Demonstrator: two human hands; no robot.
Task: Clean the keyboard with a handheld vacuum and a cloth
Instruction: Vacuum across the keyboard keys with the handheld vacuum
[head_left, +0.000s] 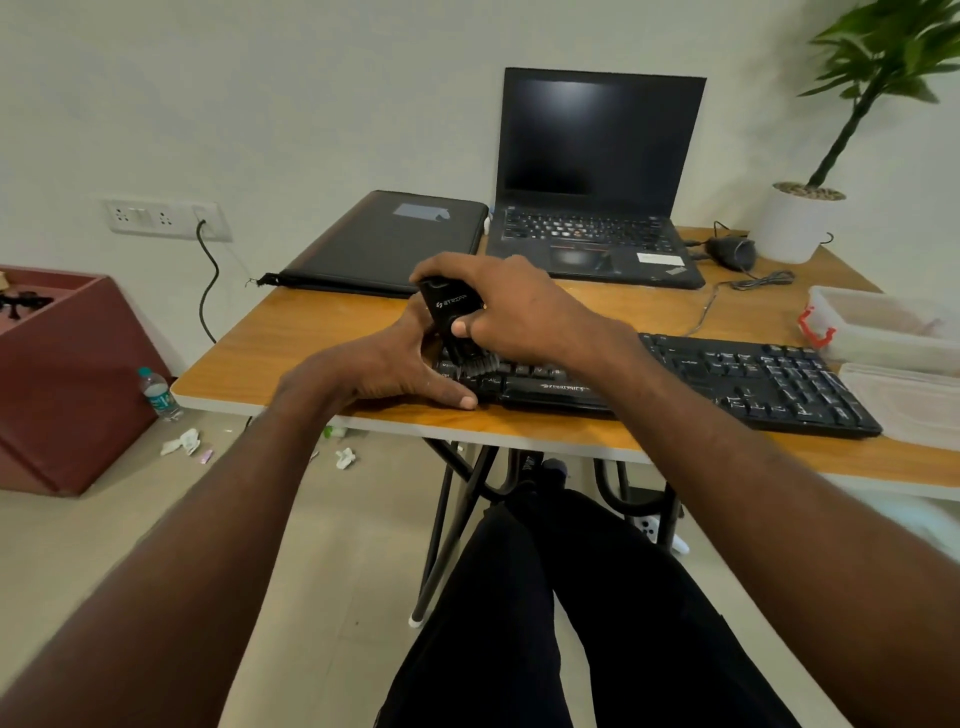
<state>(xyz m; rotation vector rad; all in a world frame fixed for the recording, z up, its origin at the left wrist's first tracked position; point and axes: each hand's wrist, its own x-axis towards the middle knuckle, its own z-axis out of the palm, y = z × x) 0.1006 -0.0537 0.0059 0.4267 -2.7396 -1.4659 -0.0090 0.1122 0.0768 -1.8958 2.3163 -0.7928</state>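
Keyboard (727, 379) lay black and long along the near edge of the desk (291, 332), its front rim close to the lip and its right end just beside two clear plastic boxes (883, 322). I saw my right hand (509, 306) wrapped round the black handheld vacuum (445, 306), holding it upright with its brush tip (475, 364) down on the keys at the keyboard's left end. My left hand (395, 374) pressed on that left end, thumb stretched flat along the front rim; the fingers were hidden behind the vacuum, so I could not tell how they lay.

Bare wood showed left of the hands out to the desk's rounded corner, and a narrow strip ran between the keyboard and the near edge. Behind the hands a closed dark laptop sleeve (384, 244) and an open laptop (597, 208) filled the back of the desk, with a band of open wood between them and the keyboard. A mouse (732, 252) and a white plant pot (795, 223) sat at the far right. On the floor to the left stood a water bottle (158, 387) beside a red box (62, 384), near scraps of paper (182, 441).
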